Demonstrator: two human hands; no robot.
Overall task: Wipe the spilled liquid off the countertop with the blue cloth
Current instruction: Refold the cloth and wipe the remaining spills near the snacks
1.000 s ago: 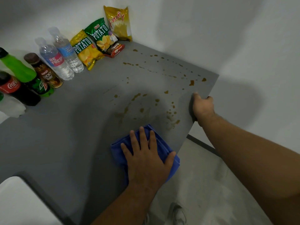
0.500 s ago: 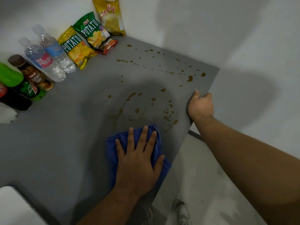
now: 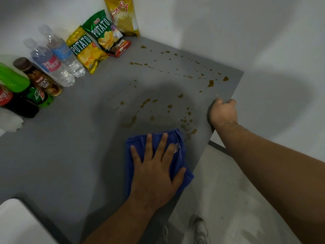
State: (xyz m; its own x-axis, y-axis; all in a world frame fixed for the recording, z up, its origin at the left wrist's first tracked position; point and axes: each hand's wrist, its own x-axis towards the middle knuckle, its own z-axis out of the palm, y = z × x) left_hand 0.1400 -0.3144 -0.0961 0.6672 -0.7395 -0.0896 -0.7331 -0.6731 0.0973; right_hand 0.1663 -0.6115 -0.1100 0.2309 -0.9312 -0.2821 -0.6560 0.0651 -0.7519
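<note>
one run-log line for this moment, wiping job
phase: wiping | left hand: flat on blue cloth | right hand: gripping countertop edge | brown spill drops: ahead of cloth, unwiped

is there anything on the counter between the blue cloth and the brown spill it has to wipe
Nothing visible. The left hand presses the blue cloth flat on the grey countertop, and the nearest brown spill lies just past its far edge on bare surface. The bottles and snack bags stand well off along the wall.
</note>
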